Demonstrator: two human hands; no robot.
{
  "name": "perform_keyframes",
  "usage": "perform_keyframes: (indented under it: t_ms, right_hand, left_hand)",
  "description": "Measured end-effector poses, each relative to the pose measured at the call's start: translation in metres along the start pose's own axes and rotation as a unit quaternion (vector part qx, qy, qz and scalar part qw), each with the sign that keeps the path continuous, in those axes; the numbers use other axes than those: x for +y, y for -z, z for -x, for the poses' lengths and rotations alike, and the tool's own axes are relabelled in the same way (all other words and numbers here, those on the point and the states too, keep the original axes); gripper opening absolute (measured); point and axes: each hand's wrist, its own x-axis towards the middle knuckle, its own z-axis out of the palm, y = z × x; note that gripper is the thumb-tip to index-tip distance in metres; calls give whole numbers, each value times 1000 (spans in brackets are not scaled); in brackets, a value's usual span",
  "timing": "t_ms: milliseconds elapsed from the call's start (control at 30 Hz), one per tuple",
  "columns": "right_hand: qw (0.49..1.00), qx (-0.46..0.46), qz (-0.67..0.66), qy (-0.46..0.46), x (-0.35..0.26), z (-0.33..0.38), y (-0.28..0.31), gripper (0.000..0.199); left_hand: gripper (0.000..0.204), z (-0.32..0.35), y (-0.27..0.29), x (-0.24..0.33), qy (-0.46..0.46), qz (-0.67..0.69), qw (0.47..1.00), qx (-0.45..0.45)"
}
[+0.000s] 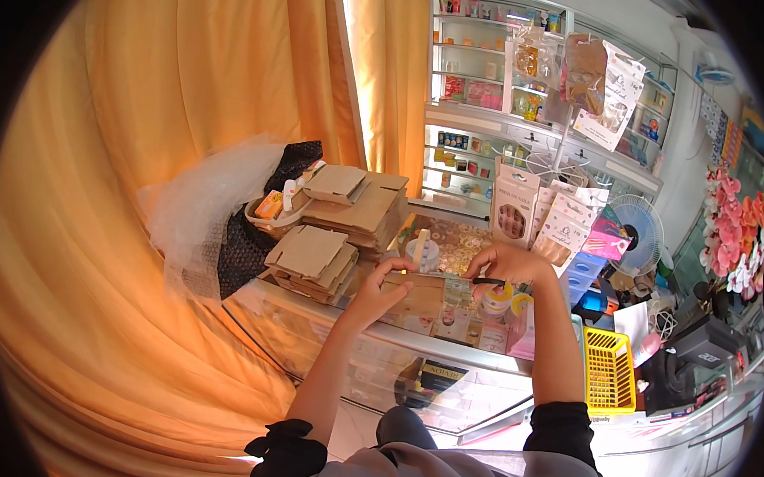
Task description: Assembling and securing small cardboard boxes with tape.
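Note:
My left hand [378,295] is curled at the near edge of the glass counter, thumb and forefinger at the left end of a thin pale edge or strip; what it pinches is too small to tell. My right hand [510,265] bends down over the counter, fingertips closed at the other end. A small dark, narrow object [488,281] shows under its fingers; its kind is unclear. Between and below the hands lies a flat brown cardboard piece [420,304]. Just beyond them stands a roll of tape [421,252]. A round container with yellow [497,301] is below my right hand.
Stacks of folded cardboard boxes [311,257] and larger cardboard [358,208] sit left, beside bubble wrap [245,250] and a basket [263,220]. Right are a rack with hanging packets [516,202], a fan [636,235] and a yellow basket [609,372]. Orange curtains [167,84] hang left.

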Motion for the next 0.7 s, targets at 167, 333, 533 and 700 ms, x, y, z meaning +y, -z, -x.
perform_keyframes:
  t_ms: [167,333,533,700]
  right_hand:
    - [998,14,60,18,-8,-4,-6,39]
    - [999,-9,31,25,15,-10,-3,44]
    - [998,-38,40,38,20,-16,-4,46]
    - [998,-44,33,6,12,-11,-4,43]
  left_hand:
    - [20,2,5,-3,12,-9,1000,-9]
    - [15,-2,1,-4,-19,-51,999,1]
    - [15,0,4,-3,-30,-71,997,11]
    - [15,0,2,-2,-24,-69,997,19]
